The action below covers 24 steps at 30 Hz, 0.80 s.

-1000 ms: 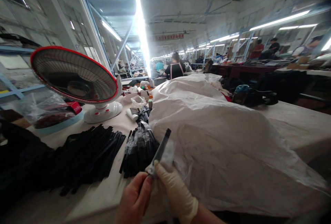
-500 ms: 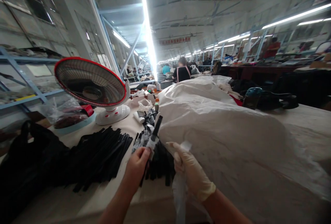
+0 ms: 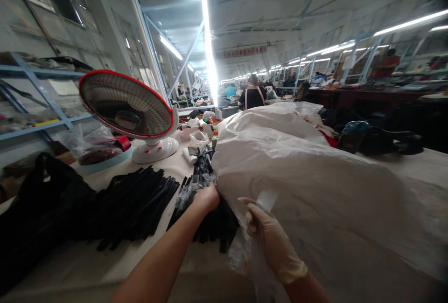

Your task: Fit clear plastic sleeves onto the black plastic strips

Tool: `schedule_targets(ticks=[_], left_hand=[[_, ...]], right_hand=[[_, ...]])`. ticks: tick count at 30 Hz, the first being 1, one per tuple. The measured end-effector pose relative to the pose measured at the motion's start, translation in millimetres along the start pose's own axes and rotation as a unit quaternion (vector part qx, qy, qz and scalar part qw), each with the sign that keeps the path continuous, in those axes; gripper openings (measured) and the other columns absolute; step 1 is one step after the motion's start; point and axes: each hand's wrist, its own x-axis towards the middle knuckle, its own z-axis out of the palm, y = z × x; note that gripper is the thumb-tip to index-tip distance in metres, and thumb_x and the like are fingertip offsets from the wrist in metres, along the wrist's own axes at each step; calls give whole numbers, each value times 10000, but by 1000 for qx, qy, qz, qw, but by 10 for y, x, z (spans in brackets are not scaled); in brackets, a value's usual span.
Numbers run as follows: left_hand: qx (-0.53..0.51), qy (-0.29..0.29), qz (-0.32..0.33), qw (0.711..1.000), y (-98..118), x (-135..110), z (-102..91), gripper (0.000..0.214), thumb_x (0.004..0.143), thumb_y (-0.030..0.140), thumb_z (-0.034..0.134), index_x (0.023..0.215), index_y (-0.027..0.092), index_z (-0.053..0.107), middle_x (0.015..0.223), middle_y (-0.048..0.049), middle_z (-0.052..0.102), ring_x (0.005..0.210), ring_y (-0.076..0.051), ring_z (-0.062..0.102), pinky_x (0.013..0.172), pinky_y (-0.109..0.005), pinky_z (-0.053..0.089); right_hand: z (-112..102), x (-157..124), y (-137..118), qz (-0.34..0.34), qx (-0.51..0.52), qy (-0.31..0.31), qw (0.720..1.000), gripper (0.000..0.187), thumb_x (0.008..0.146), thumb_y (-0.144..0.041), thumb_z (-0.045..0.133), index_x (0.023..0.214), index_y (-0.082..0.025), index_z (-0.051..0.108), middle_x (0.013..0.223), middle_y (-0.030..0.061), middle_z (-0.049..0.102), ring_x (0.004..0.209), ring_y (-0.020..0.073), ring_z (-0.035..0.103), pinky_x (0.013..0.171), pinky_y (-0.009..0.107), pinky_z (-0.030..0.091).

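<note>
My bare left hand (image 3: 207,197) reaches over a pile of black strips (image 3: 217,223) whose upper ends are wrapped in clear film. Its fingers point away and are hidden, so I cannot see whether they grip anything. In a pale glove, my right hand (image 3: 269,235) is closed around a translucent plastic strip (image 3: 258,265), which sticks out above the fist and hangs down below it. A second heap of black strips (image 3: 145,205), without visible film, lies to the left on the cloth-covered table.
A large white plastic sheet (image 3: 315,186) covers a bulky heap on the right. At the left stand a red-rimmed fan-shaped heater (image 3: 128,105) and a black bag (image 3: 42,214). Small items and a white roll (image 3: 189,155) lie beyond the strips. A person (image 3: 252,95) sits farther back.
The black strip with film at its end, held upright in my left hand before, no longer shows there. That hand has moved forward onto the pile. My right hand has shifted slightly right, keeping the plastic.
</note>
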Motion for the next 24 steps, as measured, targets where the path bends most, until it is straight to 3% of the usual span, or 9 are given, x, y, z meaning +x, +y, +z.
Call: schedule_targets(ticks=[5,7,10,12,15,17,20,21,24], left_hand=[[28,-8,-40,999,91,-36,105,345,864,314,539,1173,164,515,1129,-79,588,939,-203,604,795,-414,511],[28,-2,-40,999,90,-96,81,348,869,324,528,1176,161,514,1123,-80,593,935,-201,607,801,-418,507],[20,14,-16,1000,66,-297,-30,341,870,357,511,1132,140,546,1052,-88,634,920,-213,620,812,-425,489],[8,37,12,999,57,-497,-137,374,855,394,502,1085,110,579,1041,-141,643,958,-271,610,828,-444,459],[-21,74,65,995,52,-826,-264,412,873,439,404,1036,121,610,1081,-169,627,1012,-310,575,851,-420,418],[-86,42,115,989,42,-1012,-263,423,887,464,343,949,161,632,959,-95,668,901,-236,609,772,-323,448],[-288,-42,150,945,14,-1191,-114,317,820,451,484,793,161,609,717,-11,643,669,-152,583,581,-225,430],[-352,-49,142,924,3,-1225,-44,271,790,419,535,768,155,592,690,-1,621,643,-143,561,563,-221,416],[-452,0,97,887,-41,-1275,134,211,740,360,599,773,155,563,711,4,584,682,-141,531,619,-238,413]], right_hand=[[60,32,52,24,27,-10,999,276,661,-336,701,890,-182,682,504,-70,480,435,53,377,418,182,291],[26,37,22,53,59,6,997,293,646,-295,715,925,-215,675,553,-66,550,465,60,448,449,177,362],[-25,76,-21,101,105,14,989,301,614,-214,724,913,-210,684,794,-1,692,721,120,622,666,217,491],[-19,108,-19,104,118,-12,987,272,624,-218,723,892,-184,691,955,49,703,920,166,630,812,254,486],[55,126,26,90,131,-50,986,264,685,-318,701,897,-162,693,1024,67,691,1006,177,608,905,277,451],[124,113,62,75,138,-60,986,280,699,-367,691,877,-150,696,985,65,701,971,176,621,916,294,446],[220,63,108,52,125,-52,989,285,686,-391,701,830,-146,699,918,59,710,908,177,636,890,311,457],[244,43,122,52,117,-45,991,284,680,-395,704,816,-146,700,899,59,712,887,177,640,871,311,463],[275,-4,159,67,105,-41,991,295,666,-411,710,799,-147,700,842,60,713,814,175,647,792,303,485]])
